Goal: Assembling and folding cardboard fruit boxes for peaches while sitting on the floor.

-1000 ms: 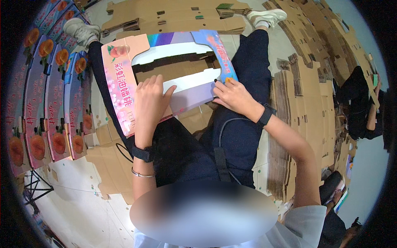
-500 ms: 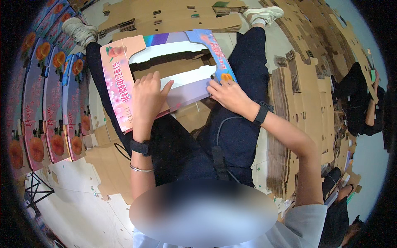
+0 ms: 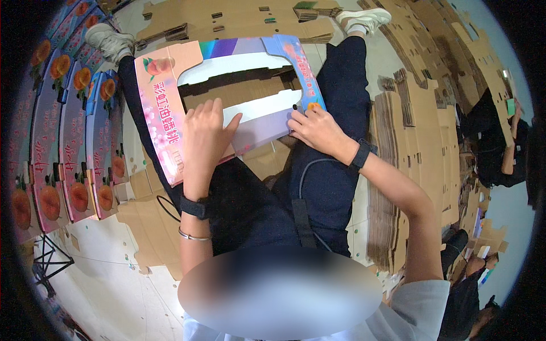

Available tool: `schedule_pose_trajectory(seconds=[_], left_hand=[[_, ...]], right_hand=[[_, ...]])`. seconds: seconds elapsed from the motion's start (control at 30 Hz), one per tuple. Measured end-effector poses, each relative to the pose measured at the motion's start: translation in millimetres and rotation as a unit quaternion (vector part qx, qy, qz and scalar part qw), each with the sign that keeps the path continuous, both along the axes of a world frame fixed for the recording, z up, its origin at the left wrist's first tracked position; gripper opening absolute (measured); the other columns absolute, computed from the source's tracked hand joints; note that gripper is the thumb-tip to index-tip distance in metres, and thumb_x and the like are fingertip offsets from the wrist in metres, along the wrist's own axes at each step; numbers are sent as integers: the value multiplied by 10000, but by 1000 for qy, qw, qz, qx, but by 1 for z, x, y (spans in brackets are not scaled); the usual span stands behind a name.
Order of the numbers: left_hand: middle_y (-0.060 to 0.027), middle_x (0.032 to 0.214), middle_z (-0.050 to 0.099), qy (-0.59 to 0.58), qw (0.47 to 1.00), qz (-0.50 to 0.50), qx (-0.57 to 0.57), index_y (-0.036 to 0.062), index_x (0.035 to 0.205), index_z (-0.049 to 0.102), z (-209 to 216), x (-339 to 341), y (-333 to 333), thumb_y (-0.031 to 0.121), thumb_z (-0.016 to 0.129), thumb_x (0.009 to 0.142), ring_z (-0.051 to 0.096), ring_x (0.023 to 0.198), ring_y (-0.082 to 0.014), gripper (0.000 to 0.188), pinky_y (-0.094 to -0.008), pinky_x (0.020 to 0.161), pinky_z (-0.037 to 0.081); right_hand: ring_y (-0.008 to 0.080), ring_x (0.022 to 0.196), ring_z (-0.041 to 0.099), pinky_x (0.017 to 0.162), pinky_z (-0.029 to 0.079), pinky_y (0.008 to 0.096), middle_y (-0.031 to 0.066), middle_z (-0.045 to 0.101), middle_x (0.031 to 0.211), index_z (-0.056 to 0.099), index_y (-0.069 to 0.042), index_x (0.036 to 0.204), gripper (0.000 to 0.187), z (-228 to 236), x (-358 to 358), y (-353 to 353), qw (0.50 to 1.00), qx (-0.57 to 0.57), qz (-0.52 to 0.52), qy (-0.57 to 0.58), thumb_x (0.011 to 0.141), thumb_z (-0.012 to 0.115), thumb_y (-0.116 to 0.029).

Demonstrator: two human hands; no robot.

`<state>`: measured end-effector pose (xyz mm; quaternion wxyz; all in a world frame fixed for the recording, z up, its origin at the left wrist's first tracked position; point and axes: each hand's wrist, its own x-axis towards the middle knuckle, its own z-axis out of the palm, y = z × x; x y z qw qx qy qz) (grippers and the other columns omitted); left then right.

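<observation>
A printed cardboard fruit box [image 3: 261,126] rests across my thighs, its top open in a wide cutout with white inner flaps. Its left end is pink with a peach picture, its right end blue. My left hand [image 3: 207,133] is at the near left corner, fingers bent over the edge of the cutout and thumb apart along the near panel. At the near right corner, my right hand [image 3: 321,132] pinches the edge where the blue end meets the lilac near panel. The fingertips' undersides are hidden in both hands.
Printed fruit boxes [image 3: 74,136] stand in rows on the left. Flat brown cardboard [image 3: 239,25] lies beyond my feet, and stacked cardboard sheets [image 3: 389,182] are on the right. A black wire stand [image 3: 54,258] is at lower left. Another person's arm [image 3: 510,153] shows far right.
The box has shifted slightly up and left, tilting a little. My right hand has moved slightly to the right along with its corner; my left hand keeps nearly the same place.
</observation>
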<state>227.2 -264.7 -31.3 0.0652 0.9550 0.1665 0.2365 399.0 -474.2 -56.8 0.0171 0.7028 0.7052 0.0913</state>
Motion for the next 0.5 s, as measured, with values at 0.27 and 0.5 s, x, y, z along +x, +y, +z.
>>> schedule_pose_trajectory(seconds=[0.27,0.5], left_hand=[[-141,712,587,-4,1000,-10,-9,14,783,520,-3,0,4,284,752,772,611,685,-319,356,-424,632,473],[-196,752,606,42,997,-21,-60,-2,796,537,-3,7,18,342,697,825,614,719,-388,380,-451,645,491]], right_hand=[[201,760,610,736,441,348,48,548,907,548,-100,891,230,-2,5,3,1000,17,21,1,798,670,-271],[192,760,586,738,426,338,46,544,887,578,-98,863,210,6,12,7,999,23,37,5,795,665,-277]])
